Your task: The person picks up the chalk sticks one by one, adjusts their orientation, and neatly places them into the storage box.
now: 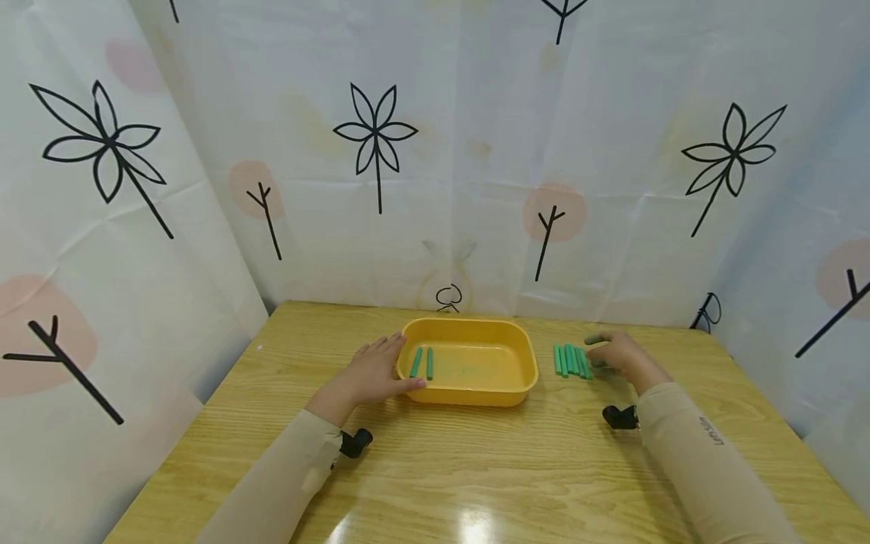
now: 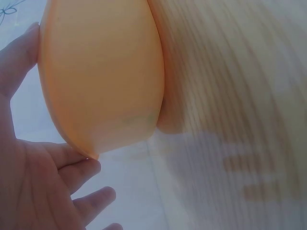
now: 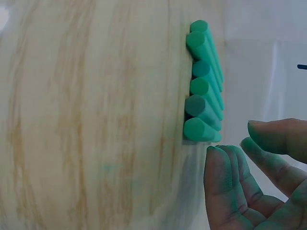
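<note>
Two green chalk sticks (image 1: 423, 363) lie in the left end of a yellow plastic tray (image 1: 503, 397). My left hand (image 1: 374, 374) rests at that end, fingers spread and fairly straight. In the left wrist view its thumb and index finger touch the rim of the tray (image 2: 105, 72), while the other fingers spread away. To the right of the tray, several green chalk sticks (image 3: 204, 86) lie side by side in a row on the table. My right hand (image 1: 621, 357) is just beside the row's right end. Green dust coats its loosely bent fingers (image 3: 220, 177), with nothing between them.
The wooden table (image 1: 469, 461) carries the tray and the chalk near its far edge. A white cloth (image 1: 462, 249) with drawn flowers hangs behind and on both sides. Black wrist cameras (image 1: 355, 443) are strapped under both sleeves. A dark wire (image 1: 708, 311) sits at the back right corner.
</note>
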Demonstrator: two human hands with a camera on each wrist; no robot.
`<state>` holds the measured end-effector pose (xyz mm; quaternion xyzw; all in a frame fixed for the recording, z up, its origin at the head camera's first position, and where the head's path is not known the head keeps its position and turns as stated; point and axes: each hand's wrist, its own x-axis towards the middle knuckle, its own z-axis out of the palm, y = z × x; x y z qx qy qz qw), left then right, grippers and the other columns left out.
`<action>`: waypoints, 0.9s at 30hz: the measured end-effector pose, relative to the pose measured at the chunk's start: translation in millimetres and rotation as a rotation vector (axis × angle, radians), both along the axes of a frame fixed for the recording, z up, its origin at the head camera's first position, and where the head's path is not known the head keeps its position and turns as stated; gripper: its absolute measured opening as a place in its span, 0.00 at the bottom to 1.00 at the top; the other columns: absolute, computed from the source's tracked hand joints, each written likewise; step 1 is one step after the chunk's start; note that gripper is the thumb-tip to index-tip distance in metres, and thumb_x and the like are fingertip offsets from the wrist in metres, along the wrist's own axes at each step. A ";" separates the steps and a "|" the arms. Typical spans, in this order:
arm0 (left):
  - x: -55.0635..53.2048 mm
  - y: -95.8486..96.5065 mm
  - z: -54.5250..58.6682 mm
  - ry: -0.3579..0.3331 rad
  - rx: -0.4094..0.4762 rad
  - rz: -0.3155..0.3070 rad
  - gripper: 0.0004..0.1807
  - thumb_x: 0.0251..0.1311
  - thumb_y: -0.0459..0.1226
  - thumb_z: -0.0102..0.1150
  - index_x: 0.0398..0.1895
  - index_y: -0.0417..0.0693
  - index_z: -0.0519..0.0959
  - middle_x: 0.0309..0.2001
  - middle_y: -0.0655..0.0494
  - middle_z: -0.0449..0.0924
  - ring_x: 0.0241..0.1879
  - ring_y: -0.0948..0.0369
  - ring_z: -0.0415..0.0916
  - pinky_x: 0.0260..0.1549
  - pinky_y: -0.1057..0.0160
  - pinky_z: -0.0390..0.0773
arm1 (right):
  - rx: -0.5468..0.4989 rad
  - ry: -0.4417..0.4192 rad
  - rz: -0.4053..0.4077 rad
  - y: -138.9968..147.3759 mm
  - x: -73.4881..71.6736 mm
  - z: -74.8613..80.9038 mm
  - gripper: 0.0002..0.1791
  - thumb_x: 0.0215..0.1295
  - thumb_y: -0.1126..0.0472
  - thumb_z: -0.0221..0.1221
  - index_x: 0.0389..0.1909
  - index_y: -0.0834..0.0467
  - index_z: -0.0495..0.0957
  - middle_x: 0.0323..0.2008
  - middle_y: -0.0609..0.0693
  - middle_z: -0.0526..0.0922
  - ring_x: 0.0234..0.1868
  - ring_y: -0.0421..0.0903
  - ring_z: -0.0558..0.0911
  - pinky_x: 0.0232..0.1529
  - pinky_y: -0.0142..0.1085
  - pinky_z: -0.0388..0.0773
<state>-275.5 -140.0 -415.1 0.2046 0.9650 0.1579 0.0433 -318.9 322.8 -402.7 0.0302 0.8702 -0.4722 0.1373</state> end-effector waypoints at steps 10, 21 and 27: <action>-0.8 -0.6 -1.0 0.006 0.011 -0.009 0.60 0.59 0.72 0.50 0.80 0.39 0.49 0.79 0.43 0.47 0.77 0.40 0.45 0.72 0.37 0.45 | -0.003 -0.033 -0.001 -0.2 -4.9 -10.7 0.31 0.72 0.70 0.54 0.71 0.76 0.55 0.44 0.63 0.76 0.36 0.49 0.78 0.37 0.39 0.81; 0.1 -0.1 -2.0 0.000 0.002 0.003 0.60 0.58 0.73 0.49 0.80 0.41 0.48 0.79 0.45 0.46 0.77 0.42 0.45 0.73 0.40 0.44 | 0.107 -0.031 0.021 -8.3 -10.4 -13.1 0.31 0.71 0.73 0.51 0.72 0.74 0.57 0.39 0.61 0.74 0.26 0.44 0.72 0.31 0.37 0.77; -0.8 -0.1 -2.0 0.007 -0.007 0.001 0.60 0.59 0.74 0.48 0.80 0.40 0.49 0.79 0.44 0.46 0.77 0.41 0.45 0.73 0.40 0.45 | 0.267 -0.003 0.102 -9.1 -8.9 -8.2 0.30 0.68 0.73 0.53 0.70 0.74 0.61 0.66 0.80 0.58 0.42 0.56 0.74 0.37 0.41 0.75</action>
